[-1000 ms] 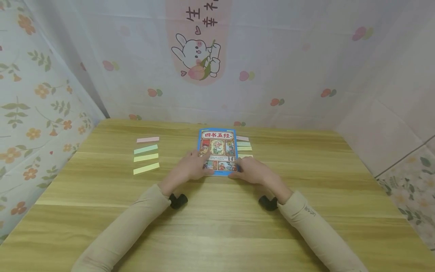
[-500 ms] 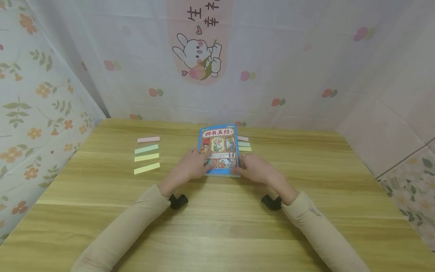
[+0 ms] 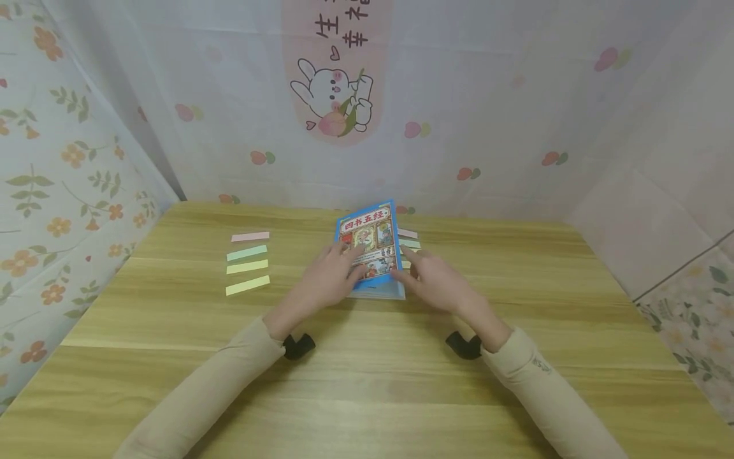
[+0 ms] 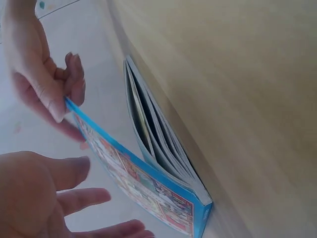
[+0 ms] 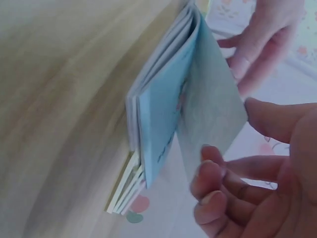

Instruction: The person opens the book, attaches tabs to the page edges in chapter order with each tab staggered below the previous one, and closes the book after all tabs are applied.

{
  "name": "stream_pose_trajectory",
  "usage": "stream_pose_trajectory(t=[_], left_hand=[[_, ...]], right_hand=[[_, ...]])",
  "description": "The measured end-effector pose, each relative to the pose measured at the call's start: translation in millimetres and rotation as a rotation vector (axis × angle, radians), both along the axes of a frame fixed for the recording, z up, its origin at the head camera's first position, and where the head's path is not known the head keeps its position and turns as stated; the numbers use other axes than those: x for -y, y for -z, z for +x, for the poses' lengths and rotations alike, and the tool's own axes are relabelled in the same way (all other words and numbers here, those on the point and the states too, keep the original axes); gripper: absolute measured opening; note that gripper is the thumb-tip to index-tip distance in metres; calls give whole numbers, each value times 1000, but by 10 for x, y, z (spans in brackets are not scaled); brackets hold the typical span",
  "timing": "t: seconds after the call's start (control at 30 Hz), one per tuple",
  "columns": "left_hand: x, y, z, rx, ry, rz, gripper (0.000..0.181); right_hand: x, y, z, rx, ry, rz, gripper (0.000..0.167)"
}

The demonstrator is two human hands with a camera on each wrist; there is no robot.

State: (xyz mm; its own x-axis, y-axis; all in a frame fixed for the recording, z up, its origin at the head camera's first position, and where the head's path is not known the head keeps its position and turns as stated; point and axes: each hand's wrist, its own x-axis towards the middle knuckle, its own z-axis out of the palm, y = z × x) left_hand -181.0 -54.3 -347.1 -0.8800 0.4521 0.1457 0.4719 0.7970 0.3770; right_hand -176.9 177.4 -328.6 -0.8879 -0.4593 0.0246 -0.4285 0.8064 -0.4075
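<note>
A blue-bordered book (image 3: 373, 237) with an illustrated cover lies near the table's back edge, its front cover raised on the right side. My right hand (image 3: 440, 282) pinches the free edge of that cover, thumb on the outer face and fingers on the inside, as the right wrist view shows. Loose pages and a pale blue page (image 5: 166, 109) show beneath it. My left hand (image 3: 328, 273) is over the left part of the cover, its fingers spread and fairly straight. From the book's right edge stick out several paper strips (image 5: 126, 186), pink, green and yellow.
Left of the book, a pink strip (image 3: 250, 236), a green strip (image 3: 247, 253) and yellow strips (image 3: 247, 285) lie in a column on the wooden table (image 3: 367, 395). A printed curtain (image 3: 487, 115) hangs behind the back edge.
The book's front cover has risen on its right side and tilts left, uncovering pages below. My right hand has lifted with that edge; my left hand has shifted little.
</note>
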Motion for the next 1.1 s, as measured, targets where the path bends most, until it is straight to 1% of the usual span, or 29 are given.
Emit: stream_pose_trajectory(t=[0.13, 0.23, 0.37, 0.47, 0.7, 0.8, 0.93, 0.97, 1.1], left_hand=[[-10, -10, 22, -49, 26, -5, 49], [-11, -25, 42, -82, 32, 1, 50], [10, -37, 53, -120, 10, -4, 54], [42, -35, 58, -123, -12, -14, 58], [142, -10, 61, -143, -38, -45, 62], [184, -12, 60, -137, -54, -52, 64], [251, -8, 50, -109, -84, -75, 67], [269, -6, 44, -108, -92, -84, 68], [345, -10, 36, -68, -126, -93, 72]], right_hand=[[-3, 16, 12, -80, 7, -28, 68], [-24, 24, 21, -135, 22, -56, 67], [-70, 17, 41, -184, 39, -90, 64], [-112, 22, 42, -211, 40, -94, 62], [-224, 88, 29, -268, 40, -45, 63], [-272, 96, 34, -270, 48, 4, 65], [-328, 86, 38, -275, 60, 60, 68], [-344, 87, 36, -280, 60, 68, 69], [-408, 88, 36, -290, 66, 89, 70]])
